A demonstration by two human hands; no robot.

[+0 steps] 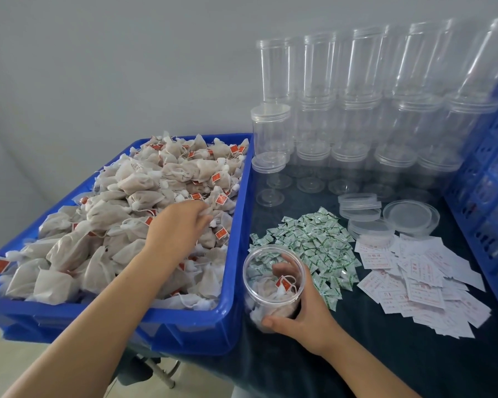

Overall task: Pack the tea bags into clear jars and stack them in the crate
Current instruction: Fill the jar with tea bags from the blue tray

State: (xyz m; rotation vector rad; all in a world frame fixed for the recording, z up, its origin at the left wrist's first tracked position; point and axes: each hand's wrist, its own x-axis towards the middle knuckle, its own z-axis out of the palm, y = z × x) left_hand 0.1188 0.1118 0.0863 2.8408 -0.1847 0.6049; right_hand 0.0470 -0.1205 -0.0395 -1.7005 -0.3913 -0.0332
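Right grip: fingers and thumb curled round the open jar, thumb across its near side, fingers behind the far wall; jar tilted, mouth toward the viewer.
Jar contents: a few tea bags with one red tag, lying in the lower part, inside the right grip.
Left grip: fingers bent down into the tea bags, tips pinching at a bag; whether one is truly caught cannot be told.
Bin: blue, just left of the right grip, heaped with bags under the left grip.
Sachets: green-white heap, just beyond the right grip, touching the jar's far side.
Slips: white, printed red, right of the right grip.
Lids: clear, beyond the slips.
Empty jars: stacked at the wall, well beyond both grips.
Crate: blue lattice, far right.
Desk: dark cloth under the right grip.
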